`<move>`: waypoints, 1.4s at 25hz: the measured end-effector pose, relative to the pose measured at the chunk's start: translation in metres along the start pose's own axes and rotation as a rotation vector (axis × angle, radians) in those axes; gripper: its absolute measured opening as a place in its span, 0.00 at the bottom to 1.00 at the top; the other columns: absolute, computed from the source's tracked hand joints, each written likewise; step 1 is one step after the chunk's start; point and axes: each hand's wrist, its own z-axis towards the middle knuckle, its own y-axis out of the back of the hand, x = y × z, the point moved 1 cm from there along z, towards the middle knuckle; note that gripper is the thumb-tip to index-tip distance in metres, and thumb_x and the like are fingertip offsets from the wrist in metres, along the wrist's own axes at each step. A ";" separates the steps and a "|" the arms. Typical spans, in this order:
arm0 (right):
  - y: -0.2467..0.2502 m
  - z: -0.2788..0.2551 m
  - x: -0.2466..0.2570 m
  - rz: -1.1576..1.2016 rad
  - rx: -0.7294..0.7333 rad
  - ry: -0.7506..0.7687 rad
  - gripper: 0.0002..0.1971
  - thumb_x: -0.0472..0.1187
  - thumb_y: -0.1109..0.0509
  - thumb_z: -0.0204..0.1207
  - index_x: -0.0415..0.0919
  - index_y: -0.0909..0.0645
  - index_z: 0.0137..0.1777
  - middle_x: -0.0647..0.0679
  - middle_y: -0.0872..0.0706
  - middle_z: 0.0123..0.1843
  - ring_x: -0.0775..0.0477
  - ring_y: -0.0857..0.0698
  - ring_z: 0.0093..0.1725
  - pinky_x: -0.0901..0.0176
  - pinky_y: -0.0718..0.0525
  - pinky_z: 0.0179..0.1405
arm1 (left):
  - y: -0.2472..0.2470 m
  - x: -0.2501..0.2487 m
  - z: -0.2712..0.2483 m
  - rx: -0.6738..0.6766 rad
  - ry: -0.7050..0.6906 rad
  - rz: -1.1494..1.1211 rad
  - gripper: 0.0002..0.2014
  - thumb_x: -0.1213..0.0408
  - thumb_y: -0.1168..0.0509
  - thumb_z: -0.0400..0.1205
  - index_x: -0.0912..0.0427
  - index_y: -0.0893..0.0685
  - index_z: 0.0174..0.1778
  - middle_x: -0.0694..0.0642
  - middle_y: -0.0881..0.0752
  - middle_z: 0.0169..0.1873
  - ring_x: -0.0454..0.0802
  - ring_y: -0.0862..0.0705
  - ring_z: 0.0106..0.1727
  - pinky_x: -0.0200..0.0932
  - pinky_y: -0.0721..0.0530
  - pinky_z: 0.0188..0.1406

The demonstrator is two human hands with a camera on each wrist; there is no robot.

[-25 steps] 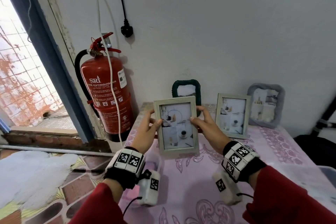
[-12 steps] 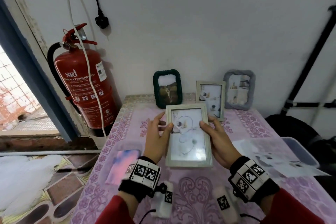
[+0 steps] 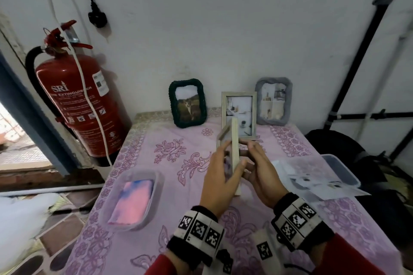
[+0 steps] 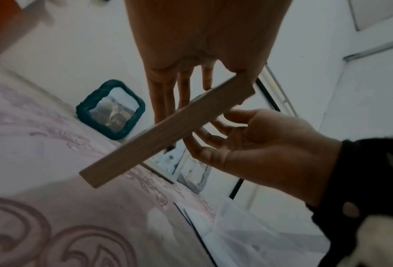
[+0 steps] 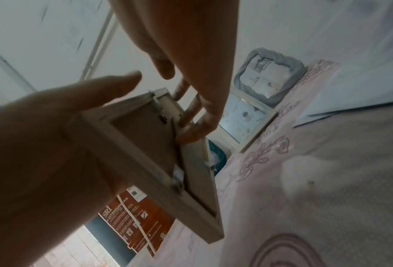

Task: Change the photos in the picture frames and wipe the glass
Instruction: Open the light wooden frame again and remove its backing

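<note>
Above the pink tablecloth (image 3: 169, 225) I hold a light wooden picture frame (image 3: 235, 152) edge-on, its glass facing left. My left hand (image 3: 220, 176) grips it, with the fingers lying over the front and the palm against the near edge (image 4: 167, 130). In the right wrist view the brown backing and folded stand of the frame (image 5: 145, 144) show. My right hand (image 3: 260, 169) is behind it. The right fingertips (image 5: 194, 132) touch the stand, and the thumb is off the frame. Loose photo prints (image 3: 312, 182) lie to the right.
Three frames stand against the wall: a green knitted frame (image 3: 187, 104), a wooden frame (image 3: 240, 116) and a grey frame (image 3: 273, 100). A clear tub (image 3: 114, 198) at the left holds a pink-blue cloth (image 3: 134, 198). A clear bin (image 3: 344, 169) is at the right edge. A red fire extinguisher (image 3: 78, 105) hangs left of the table.
The frame faced me before; now it is turned edge-on with its back to the right. My right hand has slid from the frame's side edge to its back.
</note>
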 end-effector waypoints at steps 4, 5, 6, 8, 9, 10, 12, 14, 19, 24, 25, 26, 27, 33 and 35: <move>0.005 -0.002 -0.007 -0.168 -0.026 0.035 0.13 0.41 0.45 0.85 0.48 0.22 0.63 0.46 0.12 0.59 0.46 0.14 0.53 0.53 0.18 0.52 | 0.006 0.002 -0.001 -0.061 0.021 -0.124 0.19 0.66 0.42 0.85 0.46 0.33 0.70 0.47 0.18 0.54 0.40 0.15 0.49 0.30 0.17 0.46; 0.006 -0.003 -0.009 -0.216 -0.040 0.045 0.13 0.37 0.44 0.85 0.49 0.22 0.62 0.46 0.13 0.59 0.48 0.15 0.52 0.56 0.20 0.51 | 0.009 0.004 -0.002 -0.076 0.034 -0.137 0.18 0.67 0.43 0.85 0.49 0.34 0.70 0.51 0.18 0.54 0.43 0.15 0.48 0.29 0.18 0.44; 0.008 -0.003 -0.011 -0.270 -0.056 0.063 0.14 0.33 0.42 0.83 0.50 0.22 0.61 0.46 0.14 0.60 0.50 0.17 0.52 0.58 0.21 0.50 | 0.013 0.006 -0.002 -0.095 0.050 -0.160 0.17 0.68 0.45 0.85 0.52 0.33 0.70 0.53 0.18 0.53 0.46 0.15 0.48 0.29 0.18 0.44; 0.013 -0.004 -0.017 -0.381 -0.112 0.096 0.17 0.30 0.39 0.80 0.49 0.23 0.63 0.45 0.19 0.64 0.48 0.21 0.56 0.56 0.20 0.55 | 0.018 0.010 -0.002 -0.119 0.090 -0.261 0.16 0.70 0.46 0.86 0.55 0.32 0.69 0.53 0.16 0.52 0.47 0.15 0.51 0.35 0.15 0.48; 0.015 -0.004 -0.019 -0.414 -0.146 0.098 0.18 0.31 0.37 0.80 0.48 0.24 0.66 0.46 0.22 0.65 0.47 0.22 0.58 0.56 0.20 0.57 | 0.019 0.011 -0.002 -0.121 0.111 -0.315 0.15 0.70 0.47 0.86 0.55 0.32 0.69 0.52 0.15 0.52 0.47 0.14 0.52 0.39 0.13 0.50; 0.018 -0.005 -0.022 -0.398 -0.172 0.080 0.19 0.33 0.36 0.80 0.47 0.26 0.69 0.46 0.24 0.65 0.46 0.22 0.60 0.57 0.20 0.57 | 0.019 0.013 -0.003 -0.124 0.128 -0.352 0.15 0.70 0.47 0.86 0.55 0.32 0.68 0.51 0.14 0.53 0.46 0.13 0.52 0.42 0.12 0.50; 0.023 -0.006 -0.026 -0.286 -0.183 0.008 0.22 0.35 0.34 0.80 0.43 0.30 0.74 0.43 0.22 0.63 0.44 0.20 0.60 0.57 0.18 0.54 | 0.020 0.018 -0.004 -0.144 0.153 -0.401 0.15 0.69 0.47 0.86 0.53 0.31 0.68 0.50 0.13 0.52 0.44 0.13 0.50 0.40 0.12 0.47; 0.030 -0.006 -0.028 -0.266 -0.189 -0.009 0.22 0.34 0.34 0.80 0.38 0.29 0.73 0.43 0.19 0.57 0.45 0.17 0.54 0.60 0.14 0.49 | 0.022 0.025 -0.006 -0.182 0.199 -0.443 0.16 0.67 0.47 0.86 0.49 0.32 0.69 0.52 0.13 0.51 0.44 0.12 0.46 0.38 0.12 0.41; 0.044 -0.010 -0.036 -0.273 -0.149 0.006 0.19 0.25 0.37 0.78 0.32 0.25 0.69 0.51 0.15 0.46 0.47 0.16 0.51 0.71 0.14 0.41 | 0.022 0.046 -0.008 -0.171 0.281 -0.349 0.16 0.68 0.45 0.86 0.52 0.29 0.69 0.51 0.14 0.45 0.35 0.13 0.37 0.33 0.14 0.34; 0.050 -0.010 -0.042 -0.332 -0.111 -0.051 0.21 0.21 0.37 0.76 0.32 0.25 0.70 0.47 0.14 0.47 0.57 0.15 0.42 0.75 0.18 0.34 | 0.028 0.066 -0.009 -0.147 0.334 -0.087 0.13 0.71 0.40 0.82 0.56 0.22 0.62 0.50 0.15 0.39 0.30 0.15 0.33 0.28 0.17 0.31; 0.052 -0.010 -0.043 -0.356 -0.110 -0.068 0.22 0.20 0.38 0.76 0.31 0.26 0.70 0.44 0.14 0.47 0.62 0.15 0.39 0.76 0.19 0.32 | 0.030 0.070 -0.009 -0.128 0.350 -0.043 0.12 0.71 0.38 0.82 0.58 0.21 0.60 0.53 0.14 0.40 0.35 0.14 0.36 0.33 0.14 0.36; 0.053 -0.008 -0.043 -0.385 -0.107 -0.082 0.22 0.20 0.38 0.76 0.29 0.26 0.69 0.41 0.15 0.48 0.64 0.15 0.36 0.76 0.20 0.32 | 0.032 0.074 -0.008 -0.113 0.366 0.005 0.11 0.70 0.37 0.81 0.61 0.20 0.59 0.56 0.13 0.40 0.42 0.14 0.39 0.39 0.13 0.41; 0.054 -0.006 -0.044 -0.416 -0.099 -0.095 0.22 0.20 0.38 0.75 0.29 0.25 0.69 0.39 0.15 0.48 0.62 0.15 0.37 0.74 0.19 0.35 | 0.034 0.078 -0.007 -0.102 0.388 0.044 0.12 0.69 0.35 0.80 0.64 0.19 0.59 0.59 0.13 0.41 0.47 0.14 0.40 0.43 0.14 0.44; 0.055 0.000 -0.041 -0.544 -0.046 -0.188 0.24 0.21 0.32 0.72 0.29 0.26 0.70 0.43 0.17 0.43 0.50 0.19 0.43 0.70 0.18 0.46 | 0.037 0.088 -0.011 -0.042 0.484 0.107 0.13 0.66 0.32 0.78 0.65 0.19 0.58 0.58 0.16 0.41 0.51 0.17 0.41 0.47 0.16 0.49; 0.060 -0.001 -0.039 -0.552 -0.027 -0.227 0.28 0.20 0.29 0.69 0.28 0.28 0.71 0.45 0.20 0.42 0.53 0.21 0.40 0.75 0.19 0.42 | 0.039 0.089 -0.011 -0.007 0.469 0.189 0.13 0.66 0.30 0.76 0.64 0.19 0.55 0.55 0.18 0.36 0.49 0.20 0.38 0.43 0.18 0.44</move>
